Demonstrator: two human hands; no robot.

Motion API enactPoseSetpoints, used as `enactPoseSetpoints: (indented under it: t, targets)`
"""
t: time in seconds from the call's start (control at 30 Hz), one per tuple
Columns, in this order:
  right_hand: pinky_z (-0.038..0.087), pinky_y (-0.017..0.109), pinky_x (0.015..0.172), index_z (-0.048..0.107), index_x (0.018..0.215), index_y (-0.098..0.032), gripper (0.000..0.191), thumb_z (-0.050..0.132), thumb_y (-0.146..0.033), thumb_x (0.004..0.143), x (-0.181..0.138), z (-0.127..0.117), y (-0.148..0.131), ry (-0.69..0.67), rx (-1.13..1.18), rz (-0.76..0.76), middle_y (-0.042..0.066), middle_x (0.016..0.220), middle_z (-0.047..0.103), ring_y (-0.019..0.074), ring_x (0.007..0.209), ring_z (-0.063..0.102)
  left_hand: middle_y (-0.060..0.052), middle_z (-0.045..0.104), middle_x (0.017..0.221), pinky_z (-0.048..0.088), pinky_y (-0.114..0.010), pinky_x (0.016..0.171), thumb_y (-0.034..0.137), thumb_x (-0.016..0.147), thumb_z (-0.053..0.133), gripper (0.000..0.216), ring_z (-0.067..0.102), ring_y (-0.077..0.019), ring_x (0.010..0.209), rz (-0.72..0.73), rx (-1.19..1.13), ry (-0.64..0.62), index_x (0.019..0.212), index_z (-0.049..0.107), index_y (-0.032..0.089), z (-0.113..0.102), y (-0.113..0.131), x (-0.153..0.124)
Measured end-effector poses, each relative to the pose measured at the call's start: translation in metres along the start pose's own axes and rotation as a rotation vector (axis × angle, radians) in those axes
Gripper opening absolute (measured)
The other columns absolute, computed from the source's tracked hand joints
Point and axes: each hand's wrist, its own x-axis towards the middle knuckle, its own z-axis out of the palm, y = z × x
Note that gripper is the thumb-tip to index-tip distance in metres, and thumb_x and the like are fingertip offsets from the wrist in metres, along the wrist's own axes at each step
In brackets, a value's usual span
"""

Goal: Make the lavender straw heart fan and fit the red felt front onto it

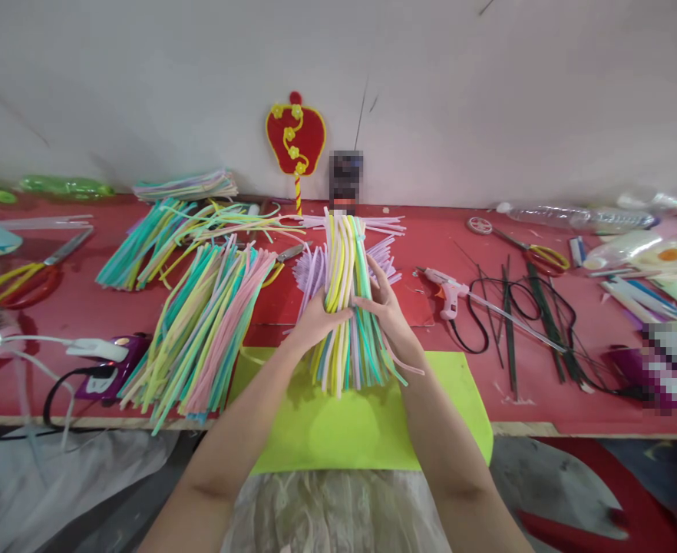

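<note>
Between my two hands stands a thick bundle of pipe cleaners (341,269) in yellow, cream, green, teal and lilac. My left hand (320,316) wraps its left side and my right hand (383,299) its right side, with the thumbs across the front. The lower ends fan out above a lime-green mat (338,438). A few strands, one pink and one green, stick out by my right wrist. Behind the bundle lie lilac pipe cleaners (381,257), partly hidden. To the left spreads a larger pile of multicoloured pipe cleaners (200,330).
A pink glue gun (447,292) with a black cord lies to the right, near dark green strips (508,330) and scissors (546,257). More scissors (28,280) and a purple power strip (113,376) are at left. A red fan-shaped ornament (296,138) stands against the wall.
</note>
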Motion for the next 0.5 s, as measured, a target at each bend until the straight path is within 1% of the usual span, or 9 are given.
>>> enactPoseSetpoints:
  t: [0.07,0.17,0.3,0.4,0.5]
  targets:
    - [0.047,0.043,0.101,0.026,0.142,-0.042,0.080,0.067,-0.031,0.075,0.000,-0.001,0.000,-0.007,-0.004,0.022,-0.004,0.140,0.048,0.0230,0.122,0.052,-0.007,0.067,0.101,0.049,-0.034,0.082,0.026,0.067,0.066,0.049,0.063,-0.0236,0.094,-0.012,-0.070,0.003,0.113,0.055,0.016,-0.001,0.002,-0.002]
    - [0.050,0.043,0.097,0.026,0.141,-0.042,0.077,0.064,-0.031,0.076,0.001,-0.003,0.000,-0.005,0.019,0.052,-0.004,0.139,0.049,0.0232,0.119,0.055,-0.005,0.066,0.091,0.048,-0.030,0.074,0.028,0.067,0.061,0.042,0.063,-0.0203,0.083,-0.053,-0.183,-0.010,0.106,0.058,0.016,-0.002,0.005,-0.006]
    - [0.051,0.042,0.095,0.034,0.139,-0.037,0.072,0.060,-0.025,0.073,0.004,-0.009,0.003,0.003,0.088,0.072,-0.004,0.136,0.052,0.0240,0.118,0.056,-0.001,0.064,0.078,0.047,-0.026,0.064,0.028,0.064,0.061,0.037,0.060,-0.0158,0.069,-0.091,-0.237,0.007,0.099,0.060,0.016,-0.005,0.007,-0.007]
    - [0.052,0.043,0.093,0.038,0.138,-0.034,0.068,0.055,-0.028,0.073,0.006,-0.011,0.004,0.006,0.157,0.086,-0.004,0.135,0.053,0.0255,0.115,0.057,0.000,0.063,0.073,0.048,-0.027,0.063,0.028,0.064,0.061,0.037,0.060,-0.0165,0.067,-0.105,-0.257,0.025,0.099,0.061,0.017,-0.006,0.006,-0.007]
    - [0.052,0.045,0.092,0.038,0.137,-0.034,0.064,0.054,-0.033,0.075,0.005,-0.010,0.004,0.006,0.202,0.079,-0.003,0.136,0.052,0.0253,0.113,0.059,-0.001,0.064,0.074,0.050,-0.030,0.066,0.031,0.068,0.061,0.040,0.063,-0.0188,0.070,-0.128,-0.294,0.022,0.105,0.061,0.018,-0.005,0.003,-0.006]
